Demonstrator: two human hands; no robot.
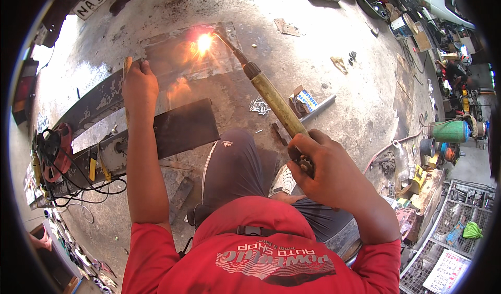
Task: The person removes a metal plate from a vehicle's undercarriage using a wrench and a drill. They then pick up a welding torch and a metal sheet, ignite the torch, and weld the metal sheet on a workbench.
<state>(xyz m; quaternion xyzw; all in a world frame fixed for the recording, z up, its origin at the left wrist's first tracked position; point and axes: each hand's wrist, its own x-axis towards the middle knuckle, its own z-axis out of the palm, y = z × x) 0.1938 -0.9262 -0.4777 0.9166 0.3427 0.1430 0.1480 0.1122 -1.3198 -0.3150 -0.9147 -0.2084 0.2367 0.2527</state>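
My right hand (329, 163) is wrapped round the valve end of a gas torch (276, 103) with a worn yellowish handle. The torch points away and to the left, and a bright orange-white flame with sparks (204, 42) glows at its tip. My left hand (141, 88) is closed around a thin tan strip (127, 67), whose upper end sticks out beside my fingers. It is held over a long, scuffed dark metal beam (96, 103). What the flame touches is lost in the glare. Nearer my knee lies a dark flat plate (188, 127).
A pile of small metal pins (259, 106), a blue-and-white box (308, 100) and a metal tube (321, 109) lie on the concrete floor. At left are a red reel (62, 150) and black cables. A green gas cylinder (450, 132) and wire rack (443, 231) stand at right.
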